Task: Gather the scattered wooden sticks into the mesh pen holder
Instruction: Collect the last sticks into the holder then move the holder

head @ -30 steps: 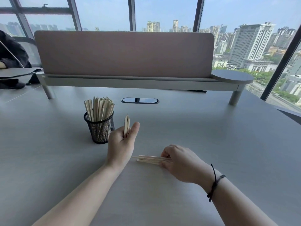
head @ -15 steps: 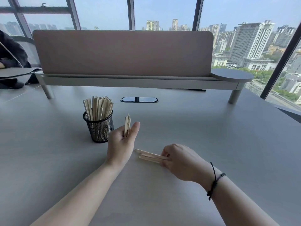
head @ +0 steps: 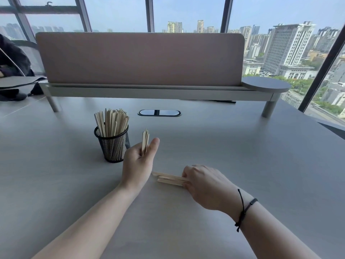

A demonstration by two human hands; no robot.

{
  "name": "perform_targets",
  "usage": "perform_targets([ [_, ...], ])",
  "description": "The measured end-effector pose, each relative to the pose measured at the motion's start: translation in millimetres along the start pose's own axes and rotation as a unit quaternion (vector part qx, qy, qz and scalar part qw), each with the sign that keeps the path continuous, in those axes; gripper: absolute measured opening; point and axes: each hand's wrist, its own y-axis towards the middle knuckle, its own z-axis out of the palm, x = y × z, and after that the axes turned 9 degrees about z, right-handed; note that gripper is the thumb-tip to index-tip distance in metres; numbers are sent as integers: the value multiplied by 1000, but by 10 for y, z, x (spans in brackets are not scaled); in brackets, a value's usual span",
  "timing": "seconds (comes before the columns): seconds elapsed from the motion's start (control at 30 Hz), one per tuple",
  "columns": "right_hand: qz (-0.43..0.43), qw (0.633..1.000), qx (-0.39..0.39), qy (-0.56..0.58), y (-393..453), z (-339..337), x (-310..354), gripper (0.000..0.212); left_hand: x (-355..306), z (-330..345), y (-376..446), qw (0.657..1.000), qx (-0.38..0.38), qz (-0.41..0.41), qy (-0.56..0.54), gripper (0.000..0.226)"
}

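A wide grey table [head: 242, 165] fills the view, with a pinkish divider screen [head: 140, 58] standing on a raised shelf [head: 149, 90] along its far side and a small oval cable port [head: 159, 112] set in the surface in front of it. Left of centre stands the black mesh pen holder [head: 113, 146], packed with upright wooden sticks [head: 112, 122]. Just to its right the left hand [head: 137, 163] grasps a small upright bundle of sticks [head: 145, 140] between thumb and fingers. The right hand [head: 203, 181] (a black cord bracelet [head: 243, 209] on its wrist) pinches one end of a few sticks lying flat [head: 169, 178] on the table.
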Motion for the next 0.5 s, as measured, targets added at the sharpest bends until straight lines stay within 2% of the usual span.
perform_targets([
  [0.17,-1,1000,18,-19,1,21,2,15,-4,2,1,1000,0,-2,-6,73],
  [0.33,-22,999,2,-34,-38,54,17,9,-18,-15,9,1000,-5,-19,-12,75],
  [0.4,-19,1000,-14,-12,-40,35,0,7,-30,-21,15,999,-13,-34,-27,72],
  [0.5,7,994,-51,94,-14,-12,-44,16,-38,-25,23,997,-31,-57,-51,75],
])
